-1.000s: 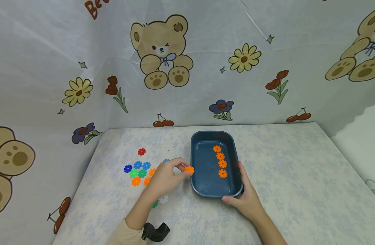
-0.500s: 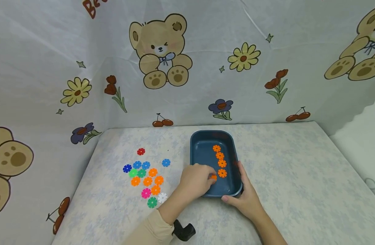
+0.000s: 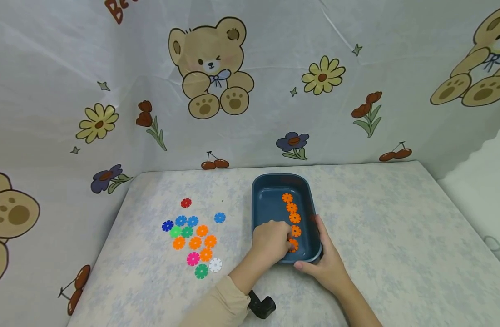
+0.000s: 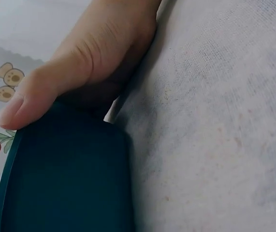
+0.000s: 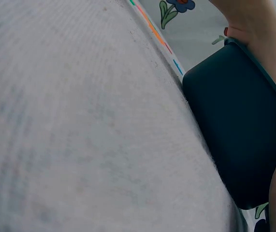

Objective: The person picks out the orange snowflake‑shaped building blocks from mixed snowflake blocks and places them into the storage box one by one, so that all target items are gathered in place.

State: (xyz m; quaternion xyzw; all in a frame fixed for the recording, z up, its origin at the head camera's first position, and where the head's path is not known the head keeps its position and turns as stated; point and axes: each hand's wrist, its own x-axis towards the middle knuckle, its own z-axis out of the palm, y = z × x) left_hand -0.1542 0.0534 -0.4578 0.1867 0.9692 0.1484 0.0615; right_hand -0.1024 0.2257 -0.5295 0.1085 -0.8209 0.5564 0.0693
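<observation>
In the head view, my left hand (image 3: 270, 240) reaches over the near left part of the dark blue tray (image 3: 270, 181). Its curled fingers pinch the left edge of an orange snowflake disc (image 3: 294, 245), which is partly hidden by them. Beyond that disc, several more orange discs (image 3: 294, 218) form a line along the tray floor. My right hand (image 3: 325, 265) grips the tray's near right corner, thumb on the front rim and fingers along the right side. That grip also shows in the left wrist view, with the right thumb (image 4: 26, 104) over the tray's rim.
Left of the tray, loose snowflake discs lie on the table: several orange ones (image 3: 195, 243), blue ones (image 3: 220, 217), green ones (image 3: 201, 271), a pink one (image 3: 193, 259), a white one (image 3: 215, 265) and a red one (image 3: 186, 203). A bear-print cloth (image 3: 266, 136) hangs behind.
My left hand has carried an orange disc from the tray's left rim rightward, down to the near end of the line inside. The right hand has kept its grip on the tray.
</observation>
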